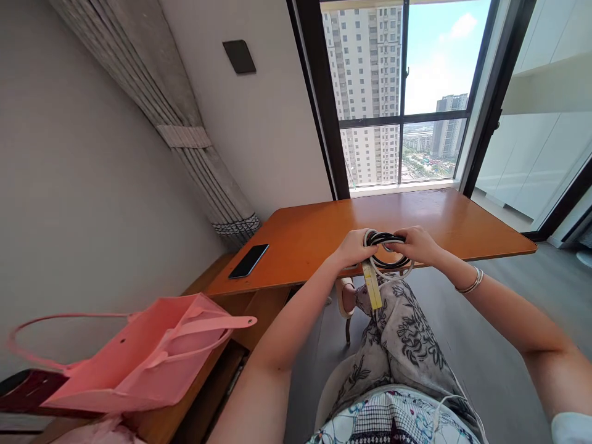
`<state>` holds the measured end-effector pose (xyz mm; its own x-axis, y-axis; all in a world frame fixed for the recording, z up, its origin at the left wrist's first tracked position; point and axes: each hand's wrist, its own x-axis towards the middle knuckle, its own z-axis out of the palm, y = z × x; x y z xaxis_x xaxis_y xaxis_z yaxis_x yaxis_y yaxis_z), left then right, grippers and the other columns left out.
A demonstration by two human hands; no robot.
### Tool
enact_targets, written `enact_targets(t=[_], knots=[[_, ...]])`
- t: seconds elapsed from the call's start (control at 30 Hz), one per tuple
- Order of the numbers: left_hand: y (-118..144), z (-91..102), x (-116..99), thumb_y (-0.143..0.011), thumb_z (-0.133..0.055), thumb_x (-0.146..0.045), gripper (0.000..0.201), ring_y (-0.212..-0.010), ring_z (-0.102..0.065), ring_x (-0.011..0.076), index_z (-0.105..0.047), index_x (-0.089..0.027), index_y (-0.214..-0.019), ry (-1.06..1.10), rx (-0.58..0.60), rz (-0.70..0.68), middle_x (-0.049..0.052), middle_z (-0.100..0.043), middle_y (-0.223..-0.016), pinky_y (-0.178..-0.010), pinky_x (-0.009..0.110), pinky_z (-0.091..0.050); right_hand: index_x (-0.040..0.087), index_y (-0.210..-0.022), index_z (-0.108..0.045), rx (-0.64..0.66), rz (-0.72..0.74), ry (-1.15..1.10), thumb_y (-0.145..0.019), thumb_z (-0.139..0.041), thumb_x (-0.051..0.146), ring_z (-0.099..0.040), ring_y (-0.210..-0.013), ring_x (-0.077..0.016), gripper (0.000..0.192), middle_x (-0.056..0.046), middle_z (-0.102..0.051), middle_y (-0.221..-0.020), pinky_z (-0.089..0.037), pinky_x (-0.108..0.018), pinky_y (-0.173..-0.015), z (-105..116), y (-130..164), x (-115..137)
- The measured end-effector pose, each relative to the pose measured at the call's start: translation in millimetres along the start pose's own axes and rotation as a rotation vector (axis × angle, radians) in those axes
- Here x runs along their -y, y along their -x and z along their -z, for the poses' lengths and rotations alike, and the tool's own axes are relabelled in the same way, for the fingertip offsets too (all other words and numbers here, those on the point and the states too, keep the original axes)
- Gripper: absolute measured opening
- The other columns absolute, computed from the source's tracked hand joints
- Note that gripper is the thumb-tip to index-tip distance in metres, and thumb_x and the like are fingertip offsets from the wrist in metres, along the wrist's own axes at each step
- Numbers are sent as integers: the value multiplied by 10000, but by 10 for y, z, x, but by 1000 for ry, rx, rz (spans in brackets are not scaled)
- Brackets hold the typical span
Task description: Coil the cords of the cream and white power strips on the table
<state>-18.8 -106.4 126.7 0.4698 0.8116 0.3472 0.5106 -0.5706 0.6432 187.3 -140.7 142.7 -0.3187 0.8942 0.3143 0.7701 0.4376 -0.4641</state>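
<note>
Coiled cables (385, 238), black and pale loops together, held up at the near edge of the wooden worktop (314, 231). Left hand (355, 248) grasping one side of the coil, right hand (419, 244) pinching the other. Below the left hand, a narrow yellow block (372, 287) hanging down; impossible to tell how attached. Probably best to keep the loops even, grip both sides firmly against slipping, and avoid letting the block's weight drag the coil open. By count: two hands, one coil of unclear strand number, one yellow block, one phone (248, 261) flat on the worktop, one pink bag (115, 364) at lower left.
</note>
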Motion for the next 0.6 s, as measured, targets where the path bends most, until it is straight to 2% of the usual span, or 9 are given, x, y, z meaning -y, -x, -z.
enact_targets(t=[0.13, 0.2, 0.3, 0.37, 0.5, 0.6], knots=[[14, -48, -2, -682, -586, -248, 109, -673, -531, 148, -584, -184, -770, 3, -81, 12, -14, -608, -714, -631, 273, -396, 160, -780, -728, 54, -22, -369, -817, -666, 439, -668, -644, -188, 288, -60, -733, -686, -467, -275, -575, -29, -15, -50], [19, -70, 30, -683, -601, -248, 148, -701, -553, 155, -584, -185, -816, 26, -109, 19, -11, -624, -749, -656, 278, -413, 155, -885, -717, 74, -25, -534, -773, -713, 446, -678, -642, -190, 312, -50, -730, -685, -510, -285, -588, -44, -15, -67], [7, -98, 107, -709, -645, -286, 260, -755, -579, 164, -551, -193, -932, 91, -194, 39, -14, -632, -808, -711, 289, -441, 182, -1112, -634, 49, -4, -821, -740, -752, 453, -685, -637, -175, 476, -9, -717, -694, -552, -296, -621, -53, -22, -49], [-11, -115, 156, -737, -665, -327, 321, -814, -601, 175, -526, -196, -995, 153, -225, 32, -3, -646, -864, -766, 305, -461, 195, -1123, -597, 12, 24, -986, -751, -742, 459, -695, -677, -164, 480, -10, -721, -743, -570, -304, -673, -48, -42, -12], [-23, -134, 192, -783, -659, -366, 388, -986, -629, 216, -536, -193, -1108, 264, -211, -31, 49, -684, -1023, -907, 349, -471, 191, -1021, -584, -4, 76, -1050, -747, -732, 418, -686, -706, -148, 386, -25, -725, -808, -572, -319, -734, -30, -107, 48], [0, -115, 146, -795, -659, -382, 606, -1058, -635, 237, -468, -192, -1339, 295, -200, -58, 82, -686, -1139, -975, 375, -460, 201, -1075, -524, -7, 114, -955, -765, -682, 360, -673, -673, -153, 383, 11, -703, -722, -561, -336, -724, -12, -131, 40]])
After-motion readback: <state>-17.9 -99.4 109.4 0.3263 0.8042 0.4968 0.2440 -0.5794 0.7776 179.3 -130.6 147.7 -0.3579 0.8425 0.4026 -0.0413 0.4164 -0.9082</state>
